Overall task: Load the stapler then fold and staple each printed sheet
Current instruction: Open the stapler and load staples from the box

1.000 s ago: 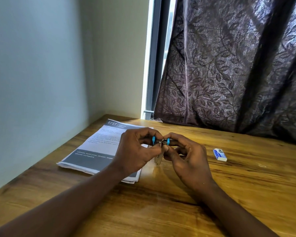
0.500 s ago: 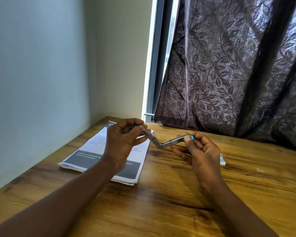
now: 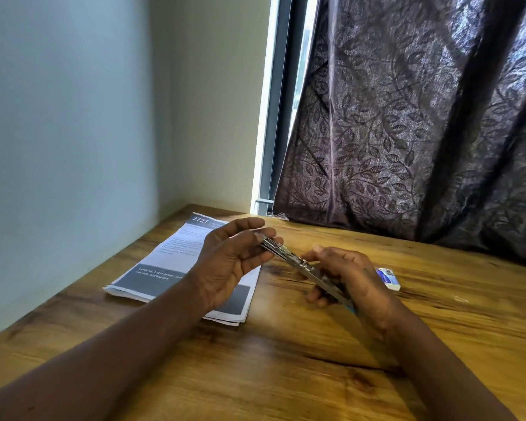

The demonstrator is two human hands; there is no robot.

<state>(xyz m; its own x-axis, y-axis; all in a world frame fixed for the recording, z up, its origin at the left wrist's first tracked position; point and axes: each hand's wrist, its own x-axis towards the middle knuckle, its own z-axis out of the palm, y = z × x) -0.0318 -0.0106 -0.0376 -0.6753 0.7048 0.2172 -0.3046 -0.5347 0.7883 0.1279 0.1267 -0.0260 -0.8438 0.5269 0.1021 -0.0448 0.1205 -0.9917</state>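
A small metal stapler (image 3: 304, 268) with blue ends is swung fully open into one long strip, held above the wooden table (image 3: 286, 360). My left hand (image 3: 228, 262) pinches its upper end between thumb and fingers. My right hand (image 3: 349, 281) grips the lower end, and a blue tip shows under the palm. A stack of printed sheets (image 3: 176, 265) lies flat on the table behind my left hand, partly hidden by it. A small white and blue staple box (image 3: 388, 278) lies just right of my right hand.
A pale wall runs along the table's left side. A dark leaf-patterned curtain (image 3: 422, 132) hangs over the table's far edge, with a window frame (image 3: 274, 117) beside it.
The stapler went from closed between both hands, to a V shape, to a straight strip now. My right hand has dropped lower and turned, and my left hand has stayed about level.
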